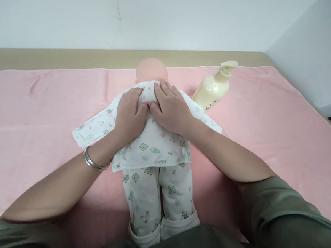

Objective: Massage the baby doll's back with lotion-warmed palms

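A baby doll (151, 69) lies on a pink blanket, its bald head toward the wall and its face not visible. It wears a white printed top (153, 149) and matching trousers (176, 188). Flat on the left of the top's upper part rests my left hand (130, 113), fingers stretched out. My right hand (172, 107) lies flat on the right side, fingers extended and close together. The two thumbs meet or nearly meet at the middle. Both sleeves of the top spread out sideways beyond my hands.
A pale yellow pump bottle (212, 87) leans or lies tilted right of the doll, by its right sleeve. Under everything is the pink blanket (272, 131). A wooden table edge (63, 57) runs along the white wall (157, 21) behind.
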Available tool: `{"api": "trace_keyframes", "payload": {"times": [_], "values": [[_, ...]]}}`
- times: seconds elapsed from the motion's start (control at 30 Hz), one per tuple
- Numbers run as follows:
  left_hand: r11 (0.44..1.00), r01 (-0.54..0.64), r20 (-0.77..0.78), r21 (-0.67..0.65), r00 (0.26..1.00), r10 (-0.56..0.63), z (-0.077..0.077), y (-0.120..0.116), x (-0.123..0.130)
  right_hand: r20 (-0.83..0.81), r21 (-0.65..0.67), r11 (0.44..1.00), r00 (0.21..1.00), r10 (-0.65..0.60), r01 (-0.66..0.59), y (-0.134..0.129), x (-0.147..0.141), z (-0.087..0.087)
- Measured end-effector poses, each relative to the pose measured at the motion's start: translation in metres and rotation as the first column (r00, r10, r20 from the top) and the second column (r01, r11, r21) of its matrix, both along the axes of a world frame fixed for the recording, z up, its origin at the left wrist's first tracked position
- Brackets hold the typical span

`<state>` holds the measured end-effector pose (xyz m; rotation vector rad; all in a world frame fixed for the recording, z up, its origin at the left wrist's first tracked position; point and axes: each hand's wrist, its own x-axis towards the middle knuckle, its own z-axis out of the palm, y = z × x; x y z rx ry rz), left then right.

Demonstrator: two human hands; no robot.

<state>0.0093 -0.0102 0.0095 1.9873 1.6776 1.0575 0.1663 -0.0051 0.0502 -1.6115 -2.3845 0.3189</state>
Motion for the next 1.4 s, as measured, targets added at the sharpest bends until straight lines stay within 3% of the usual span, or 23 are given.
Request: {"api": "trace_keyframes", "payload": {"times": [0.53,0.8,1.03,1.2,1.4], "values": [[1.000,-0.014,-0.033,0.003,0.999,0.014,-0.001,0.000,0.000,0.021,-0.031,0.999,1.000,-0.004,0.005,0.000,0.000,0.003],[1.000,0.010,-0.085,-0.017,0.996,-0.011,0.004,-0.016,0.005,-0.035,-0.120,0.984,0.991,0.130,-0.134,0.014,0.017,0.020],[1.000,0.021,-0.071,-0.008,0.997,-0.022,0.002,-0.012,0.004,0.105,0.015,1.000,0.994,0.001,-0.003,-0.008,0.001,0.007],[0.998,0.034,-0.075,-0.055,0.996,-0.038,0.003,0.003,-0.004,0.167,0.121,0.993,0.986,-0.003,-0.017,-0.030,-0.007,0.005],[0.999,0.004,-0.119,-0.046,0.993,-0.010,0.006,-0.005,-0.001,0.095,0.046,0.996,0.993,0.073,-0.078,-0.014,0.001,0.010]]}}
